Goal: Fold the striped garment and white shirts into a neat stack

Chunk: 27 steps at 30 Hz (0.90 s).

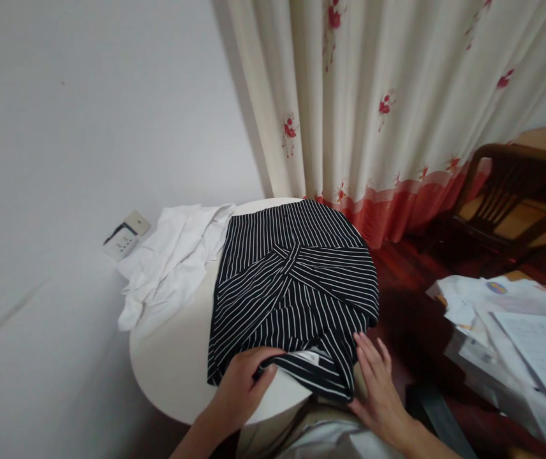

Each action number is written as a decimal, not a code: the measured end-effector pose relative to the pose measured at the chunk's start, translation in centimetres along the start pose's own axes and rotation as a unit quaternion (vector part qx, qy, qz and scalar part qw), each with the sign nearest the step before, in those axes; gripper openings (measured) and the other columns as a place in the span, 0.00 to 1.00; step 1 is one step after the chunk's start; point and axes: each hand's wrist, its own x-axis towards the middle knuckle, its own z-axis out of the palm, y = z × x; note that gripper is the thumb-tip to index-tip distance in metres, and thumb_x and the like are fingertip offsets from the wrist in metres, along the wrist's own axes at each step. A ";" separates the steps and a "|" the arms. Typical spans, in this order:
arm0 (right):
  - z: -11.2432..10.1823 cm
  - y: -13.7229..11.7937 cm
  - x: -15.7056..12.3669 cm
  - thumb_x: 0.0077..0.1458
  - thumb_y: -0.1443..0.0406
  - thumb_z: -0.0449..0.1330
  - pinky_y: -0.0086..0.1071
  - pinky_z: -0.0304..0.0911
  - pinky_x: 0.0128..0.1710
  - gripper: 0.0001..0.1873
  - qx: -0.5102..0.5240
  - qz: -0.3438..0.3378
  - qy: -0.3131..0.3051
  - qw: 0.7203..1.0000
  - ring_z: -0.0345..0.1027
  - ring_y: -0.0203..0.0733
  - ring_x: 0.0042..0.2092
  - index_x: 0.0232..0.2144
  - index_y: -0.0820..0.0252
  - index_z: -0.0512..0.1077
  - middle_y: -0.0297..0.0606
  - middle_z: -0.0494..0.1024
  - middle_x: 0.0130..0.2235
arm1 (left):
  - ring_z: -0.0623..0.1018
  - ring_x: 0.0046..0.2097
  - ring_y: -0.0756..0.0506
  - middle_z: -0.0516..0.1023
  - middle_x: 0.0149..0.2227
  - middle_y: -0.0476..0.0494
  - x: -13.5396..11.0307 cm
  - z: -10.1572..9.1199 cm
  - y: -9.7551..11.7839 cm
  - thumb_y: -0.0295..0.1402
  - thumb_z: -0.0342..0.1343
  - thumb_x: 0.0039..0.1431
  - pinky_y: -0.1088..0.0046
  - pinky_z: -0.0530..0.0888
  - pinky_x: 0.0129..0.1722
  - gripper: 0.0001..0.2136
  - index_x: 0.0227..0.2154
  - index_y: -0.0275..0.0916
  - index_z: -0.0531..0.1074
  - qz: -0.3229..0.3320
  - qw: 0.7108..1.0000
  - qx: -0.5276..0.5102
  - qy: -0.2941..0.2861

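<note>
A black garment with thin white stripes (295, 280) lies spread over a round white table (172, 357). My left hand (244, 386) is closed on the garment's near edge, thumb over the fabric and fingers tucked under it. My right hand (378, 386) rests with its fingers stretched out flat and together at the garment's near right corner, touching the cloth at the table's edge. A white label shows under the lifted edge between my hands.
A crumpled white garment (170, 261) hangs over the table's far left side against the wall, near a wall socket (124, 237). A cream curtain with red flowers (373, 102) hangs behind. A dark wooden chair (507, 204) and a pile of papers (516, 338) sit at right.
</note>
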 end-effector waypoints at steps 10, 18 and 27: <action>1.9 0.7 2.4 0.49 0.73 0.54 0.71 0.45 0.64 0.52 -0.046 0.106 0.063 0.991 0.49 0.63 0.70 0.73 0.50 0.41 0.46 0.47 0.72 | 0.82 0.34 0.44 0.85 0.33 0.46 3.4 -1.6 0.2 0.39 0.53 0.60 0.72 0.78 0.37 0.12 0.36 0.44 0.82 -0.046 0.996 -0.034 0.073; 0.0 3.0 2.9 0.58 0.72 0.56 0.69 0.46 0.64 0.34 -0.020 0.092 0.098 0.991 0.62 0.58 0.62 0.63 0.38 0.63 0.40 0.67 0.61 | 0.69 0.25 0.48 0.70 0.20 0.52 6.0 -1.9 -1.7 0.44 0.51 0.62 0.74 0.66 0.27 0.17 0.22 0.40 0.72 -0.122 0.989 -0.073 0.051; -1.5 3.1 5.0 0.55 0.65 0.65 0.65 0.46 0.65 0.22 0.003 0.051 0.060 0.997 0.63 0.57 0.60 0.53 0.53 0.71 0.43 0.72 0.55 | 0.72 0.28 0.48 0.69 0.25 0.54 8.3 -1.3 -5.5 0.44 0.54 0.60 0.74 0.69 0.30 0.16 0.45 0.40 0.74 -0.164 0.979 -0.120 0.034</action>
